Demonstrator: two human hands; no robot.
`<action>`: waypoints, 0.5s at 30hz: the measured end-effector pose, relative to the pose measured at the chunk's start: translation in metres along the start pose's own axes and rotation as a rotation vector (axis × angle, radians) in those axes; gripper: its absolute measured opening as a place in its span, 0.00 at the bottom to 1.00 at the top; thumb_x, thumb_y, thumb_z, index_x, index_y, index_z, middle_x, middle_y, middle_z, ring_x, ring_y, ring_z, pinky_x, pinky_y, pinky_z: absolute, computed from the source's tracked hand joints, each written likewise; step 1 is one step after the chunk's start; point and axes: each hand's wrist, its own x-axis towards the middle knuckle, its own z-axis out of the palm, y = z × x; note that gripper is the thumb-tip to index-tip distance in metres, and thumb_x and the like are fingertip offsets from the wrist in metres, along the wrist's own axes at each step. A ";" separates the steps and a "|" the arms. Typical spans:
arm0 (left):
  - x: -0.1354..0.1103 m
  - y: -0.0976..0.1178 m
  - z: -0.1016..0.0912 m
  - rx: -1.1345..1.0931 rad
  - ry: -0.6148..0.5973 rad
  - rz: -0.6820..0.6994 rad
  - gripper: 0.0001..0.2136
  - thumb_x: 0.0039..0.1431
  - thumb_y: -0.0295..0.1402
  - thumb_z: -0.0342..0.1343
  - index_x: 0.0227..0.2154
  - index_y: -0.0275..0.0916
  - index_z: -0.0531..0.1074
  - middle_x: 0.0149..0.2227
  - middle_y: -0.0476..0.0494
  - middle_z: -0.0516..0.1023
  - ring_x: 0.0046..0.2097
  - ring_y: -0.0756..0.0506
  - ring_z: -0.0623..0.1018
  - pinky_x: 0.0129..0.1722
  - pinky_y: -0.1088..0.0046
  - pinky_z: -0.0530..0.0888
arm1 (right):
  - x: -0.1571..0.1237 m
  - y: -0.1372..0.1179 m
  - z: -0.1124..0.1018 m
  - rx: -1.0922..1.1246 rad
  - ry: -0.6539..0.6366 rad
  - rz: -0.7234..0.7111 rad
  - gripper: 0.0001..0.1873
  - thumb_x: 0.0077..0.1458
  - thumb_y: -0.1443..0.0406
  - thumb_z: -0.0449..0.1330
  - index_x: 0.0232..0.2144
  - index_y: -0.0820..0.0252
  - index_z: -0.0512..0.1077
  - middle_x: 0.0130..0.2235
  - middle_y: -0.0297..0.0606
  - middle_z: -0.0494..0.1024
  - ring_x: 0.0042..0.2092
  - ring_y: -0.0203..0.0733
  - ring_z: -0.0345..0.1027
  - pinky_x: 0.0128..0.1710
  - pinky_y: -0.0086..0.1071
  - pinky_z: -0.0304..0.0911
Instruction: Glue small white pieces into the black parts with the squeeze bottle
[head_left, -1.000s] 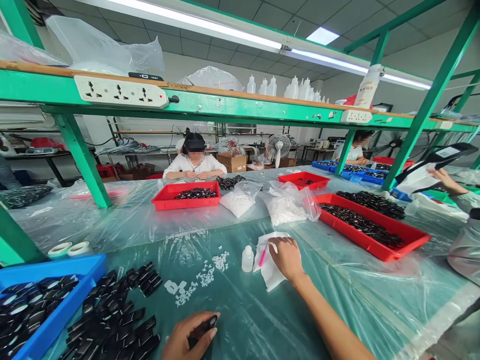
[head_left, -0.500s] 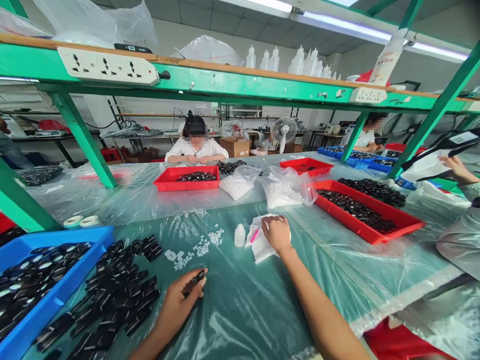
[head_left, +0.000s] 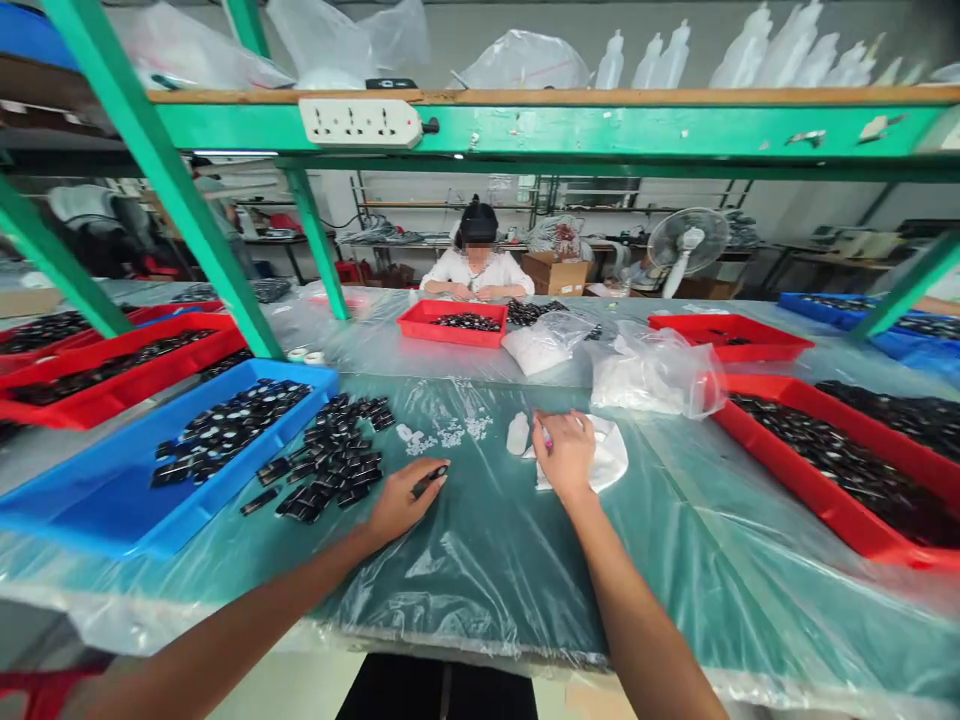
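Black part [head_left: 429, 481] resting pinched in left hand [head_left: 401, 503], right hand [head_left: 566, 455] gripping pink tool [head_left: 547, 438] on white cloth [head_left: 611, 455], bare sheeting [head_left: 487, 570] reaching lower edge.

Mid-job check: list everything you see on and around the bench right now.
Blue tray: one, blue, near left, holding black parts.
Loose black parts: many, black, right of the blue tray.
Red trays: at least four, red, left, far centre, right.
White pieces: many, white, scattered mid-table.
Squeeze bottle: one, white, left of the cloth.
Cloth: one, white, under the right hand.
Clear bags: two, clear with white contents, behind the cloth.
Fan: one, white, far right.
Power strip: one, white, green shelf beam.
Person: one, white top, seated opposite.
Left hand: pinching one black part.
Right hand: on the cloth, holding a pink tool.
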 end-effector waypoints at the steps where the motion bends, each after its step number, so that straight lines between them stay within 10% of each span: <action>1: -0.001 -0.001 0.001 0.008 0.007 0.026 0.16 0.62 0.40 0.45 0.46 0.38 0.71 0.42 0.41 0.76 0.35 0.48 0.76 0.35 0.74 0.75 | -0.002 -0.004 0.001 0.037 0.024 -0.047 0.14 0.59 0.60 0.54 0.45 0.61 0.69 0.45 0.40 0.73 0.45 0.41 0.68 0.48 0.46 0.60; 15: -0.009 0.001 0.004 0.115 0.047 0.064 0.14 0.62 0.38 0.45 0.46 0.40 0.70 0.42 0.44 0.76 0.34 0.50 0.76 0.29 0.78 0.74 | -0.017 -0.045 0.013 0.367 0.070 -0.503 0.10 0.58 0.69 0.53 0.40 0.61 0.72 0.33 0.38 0.76 0.37 0.40 0.68 0.39 0.35 0.62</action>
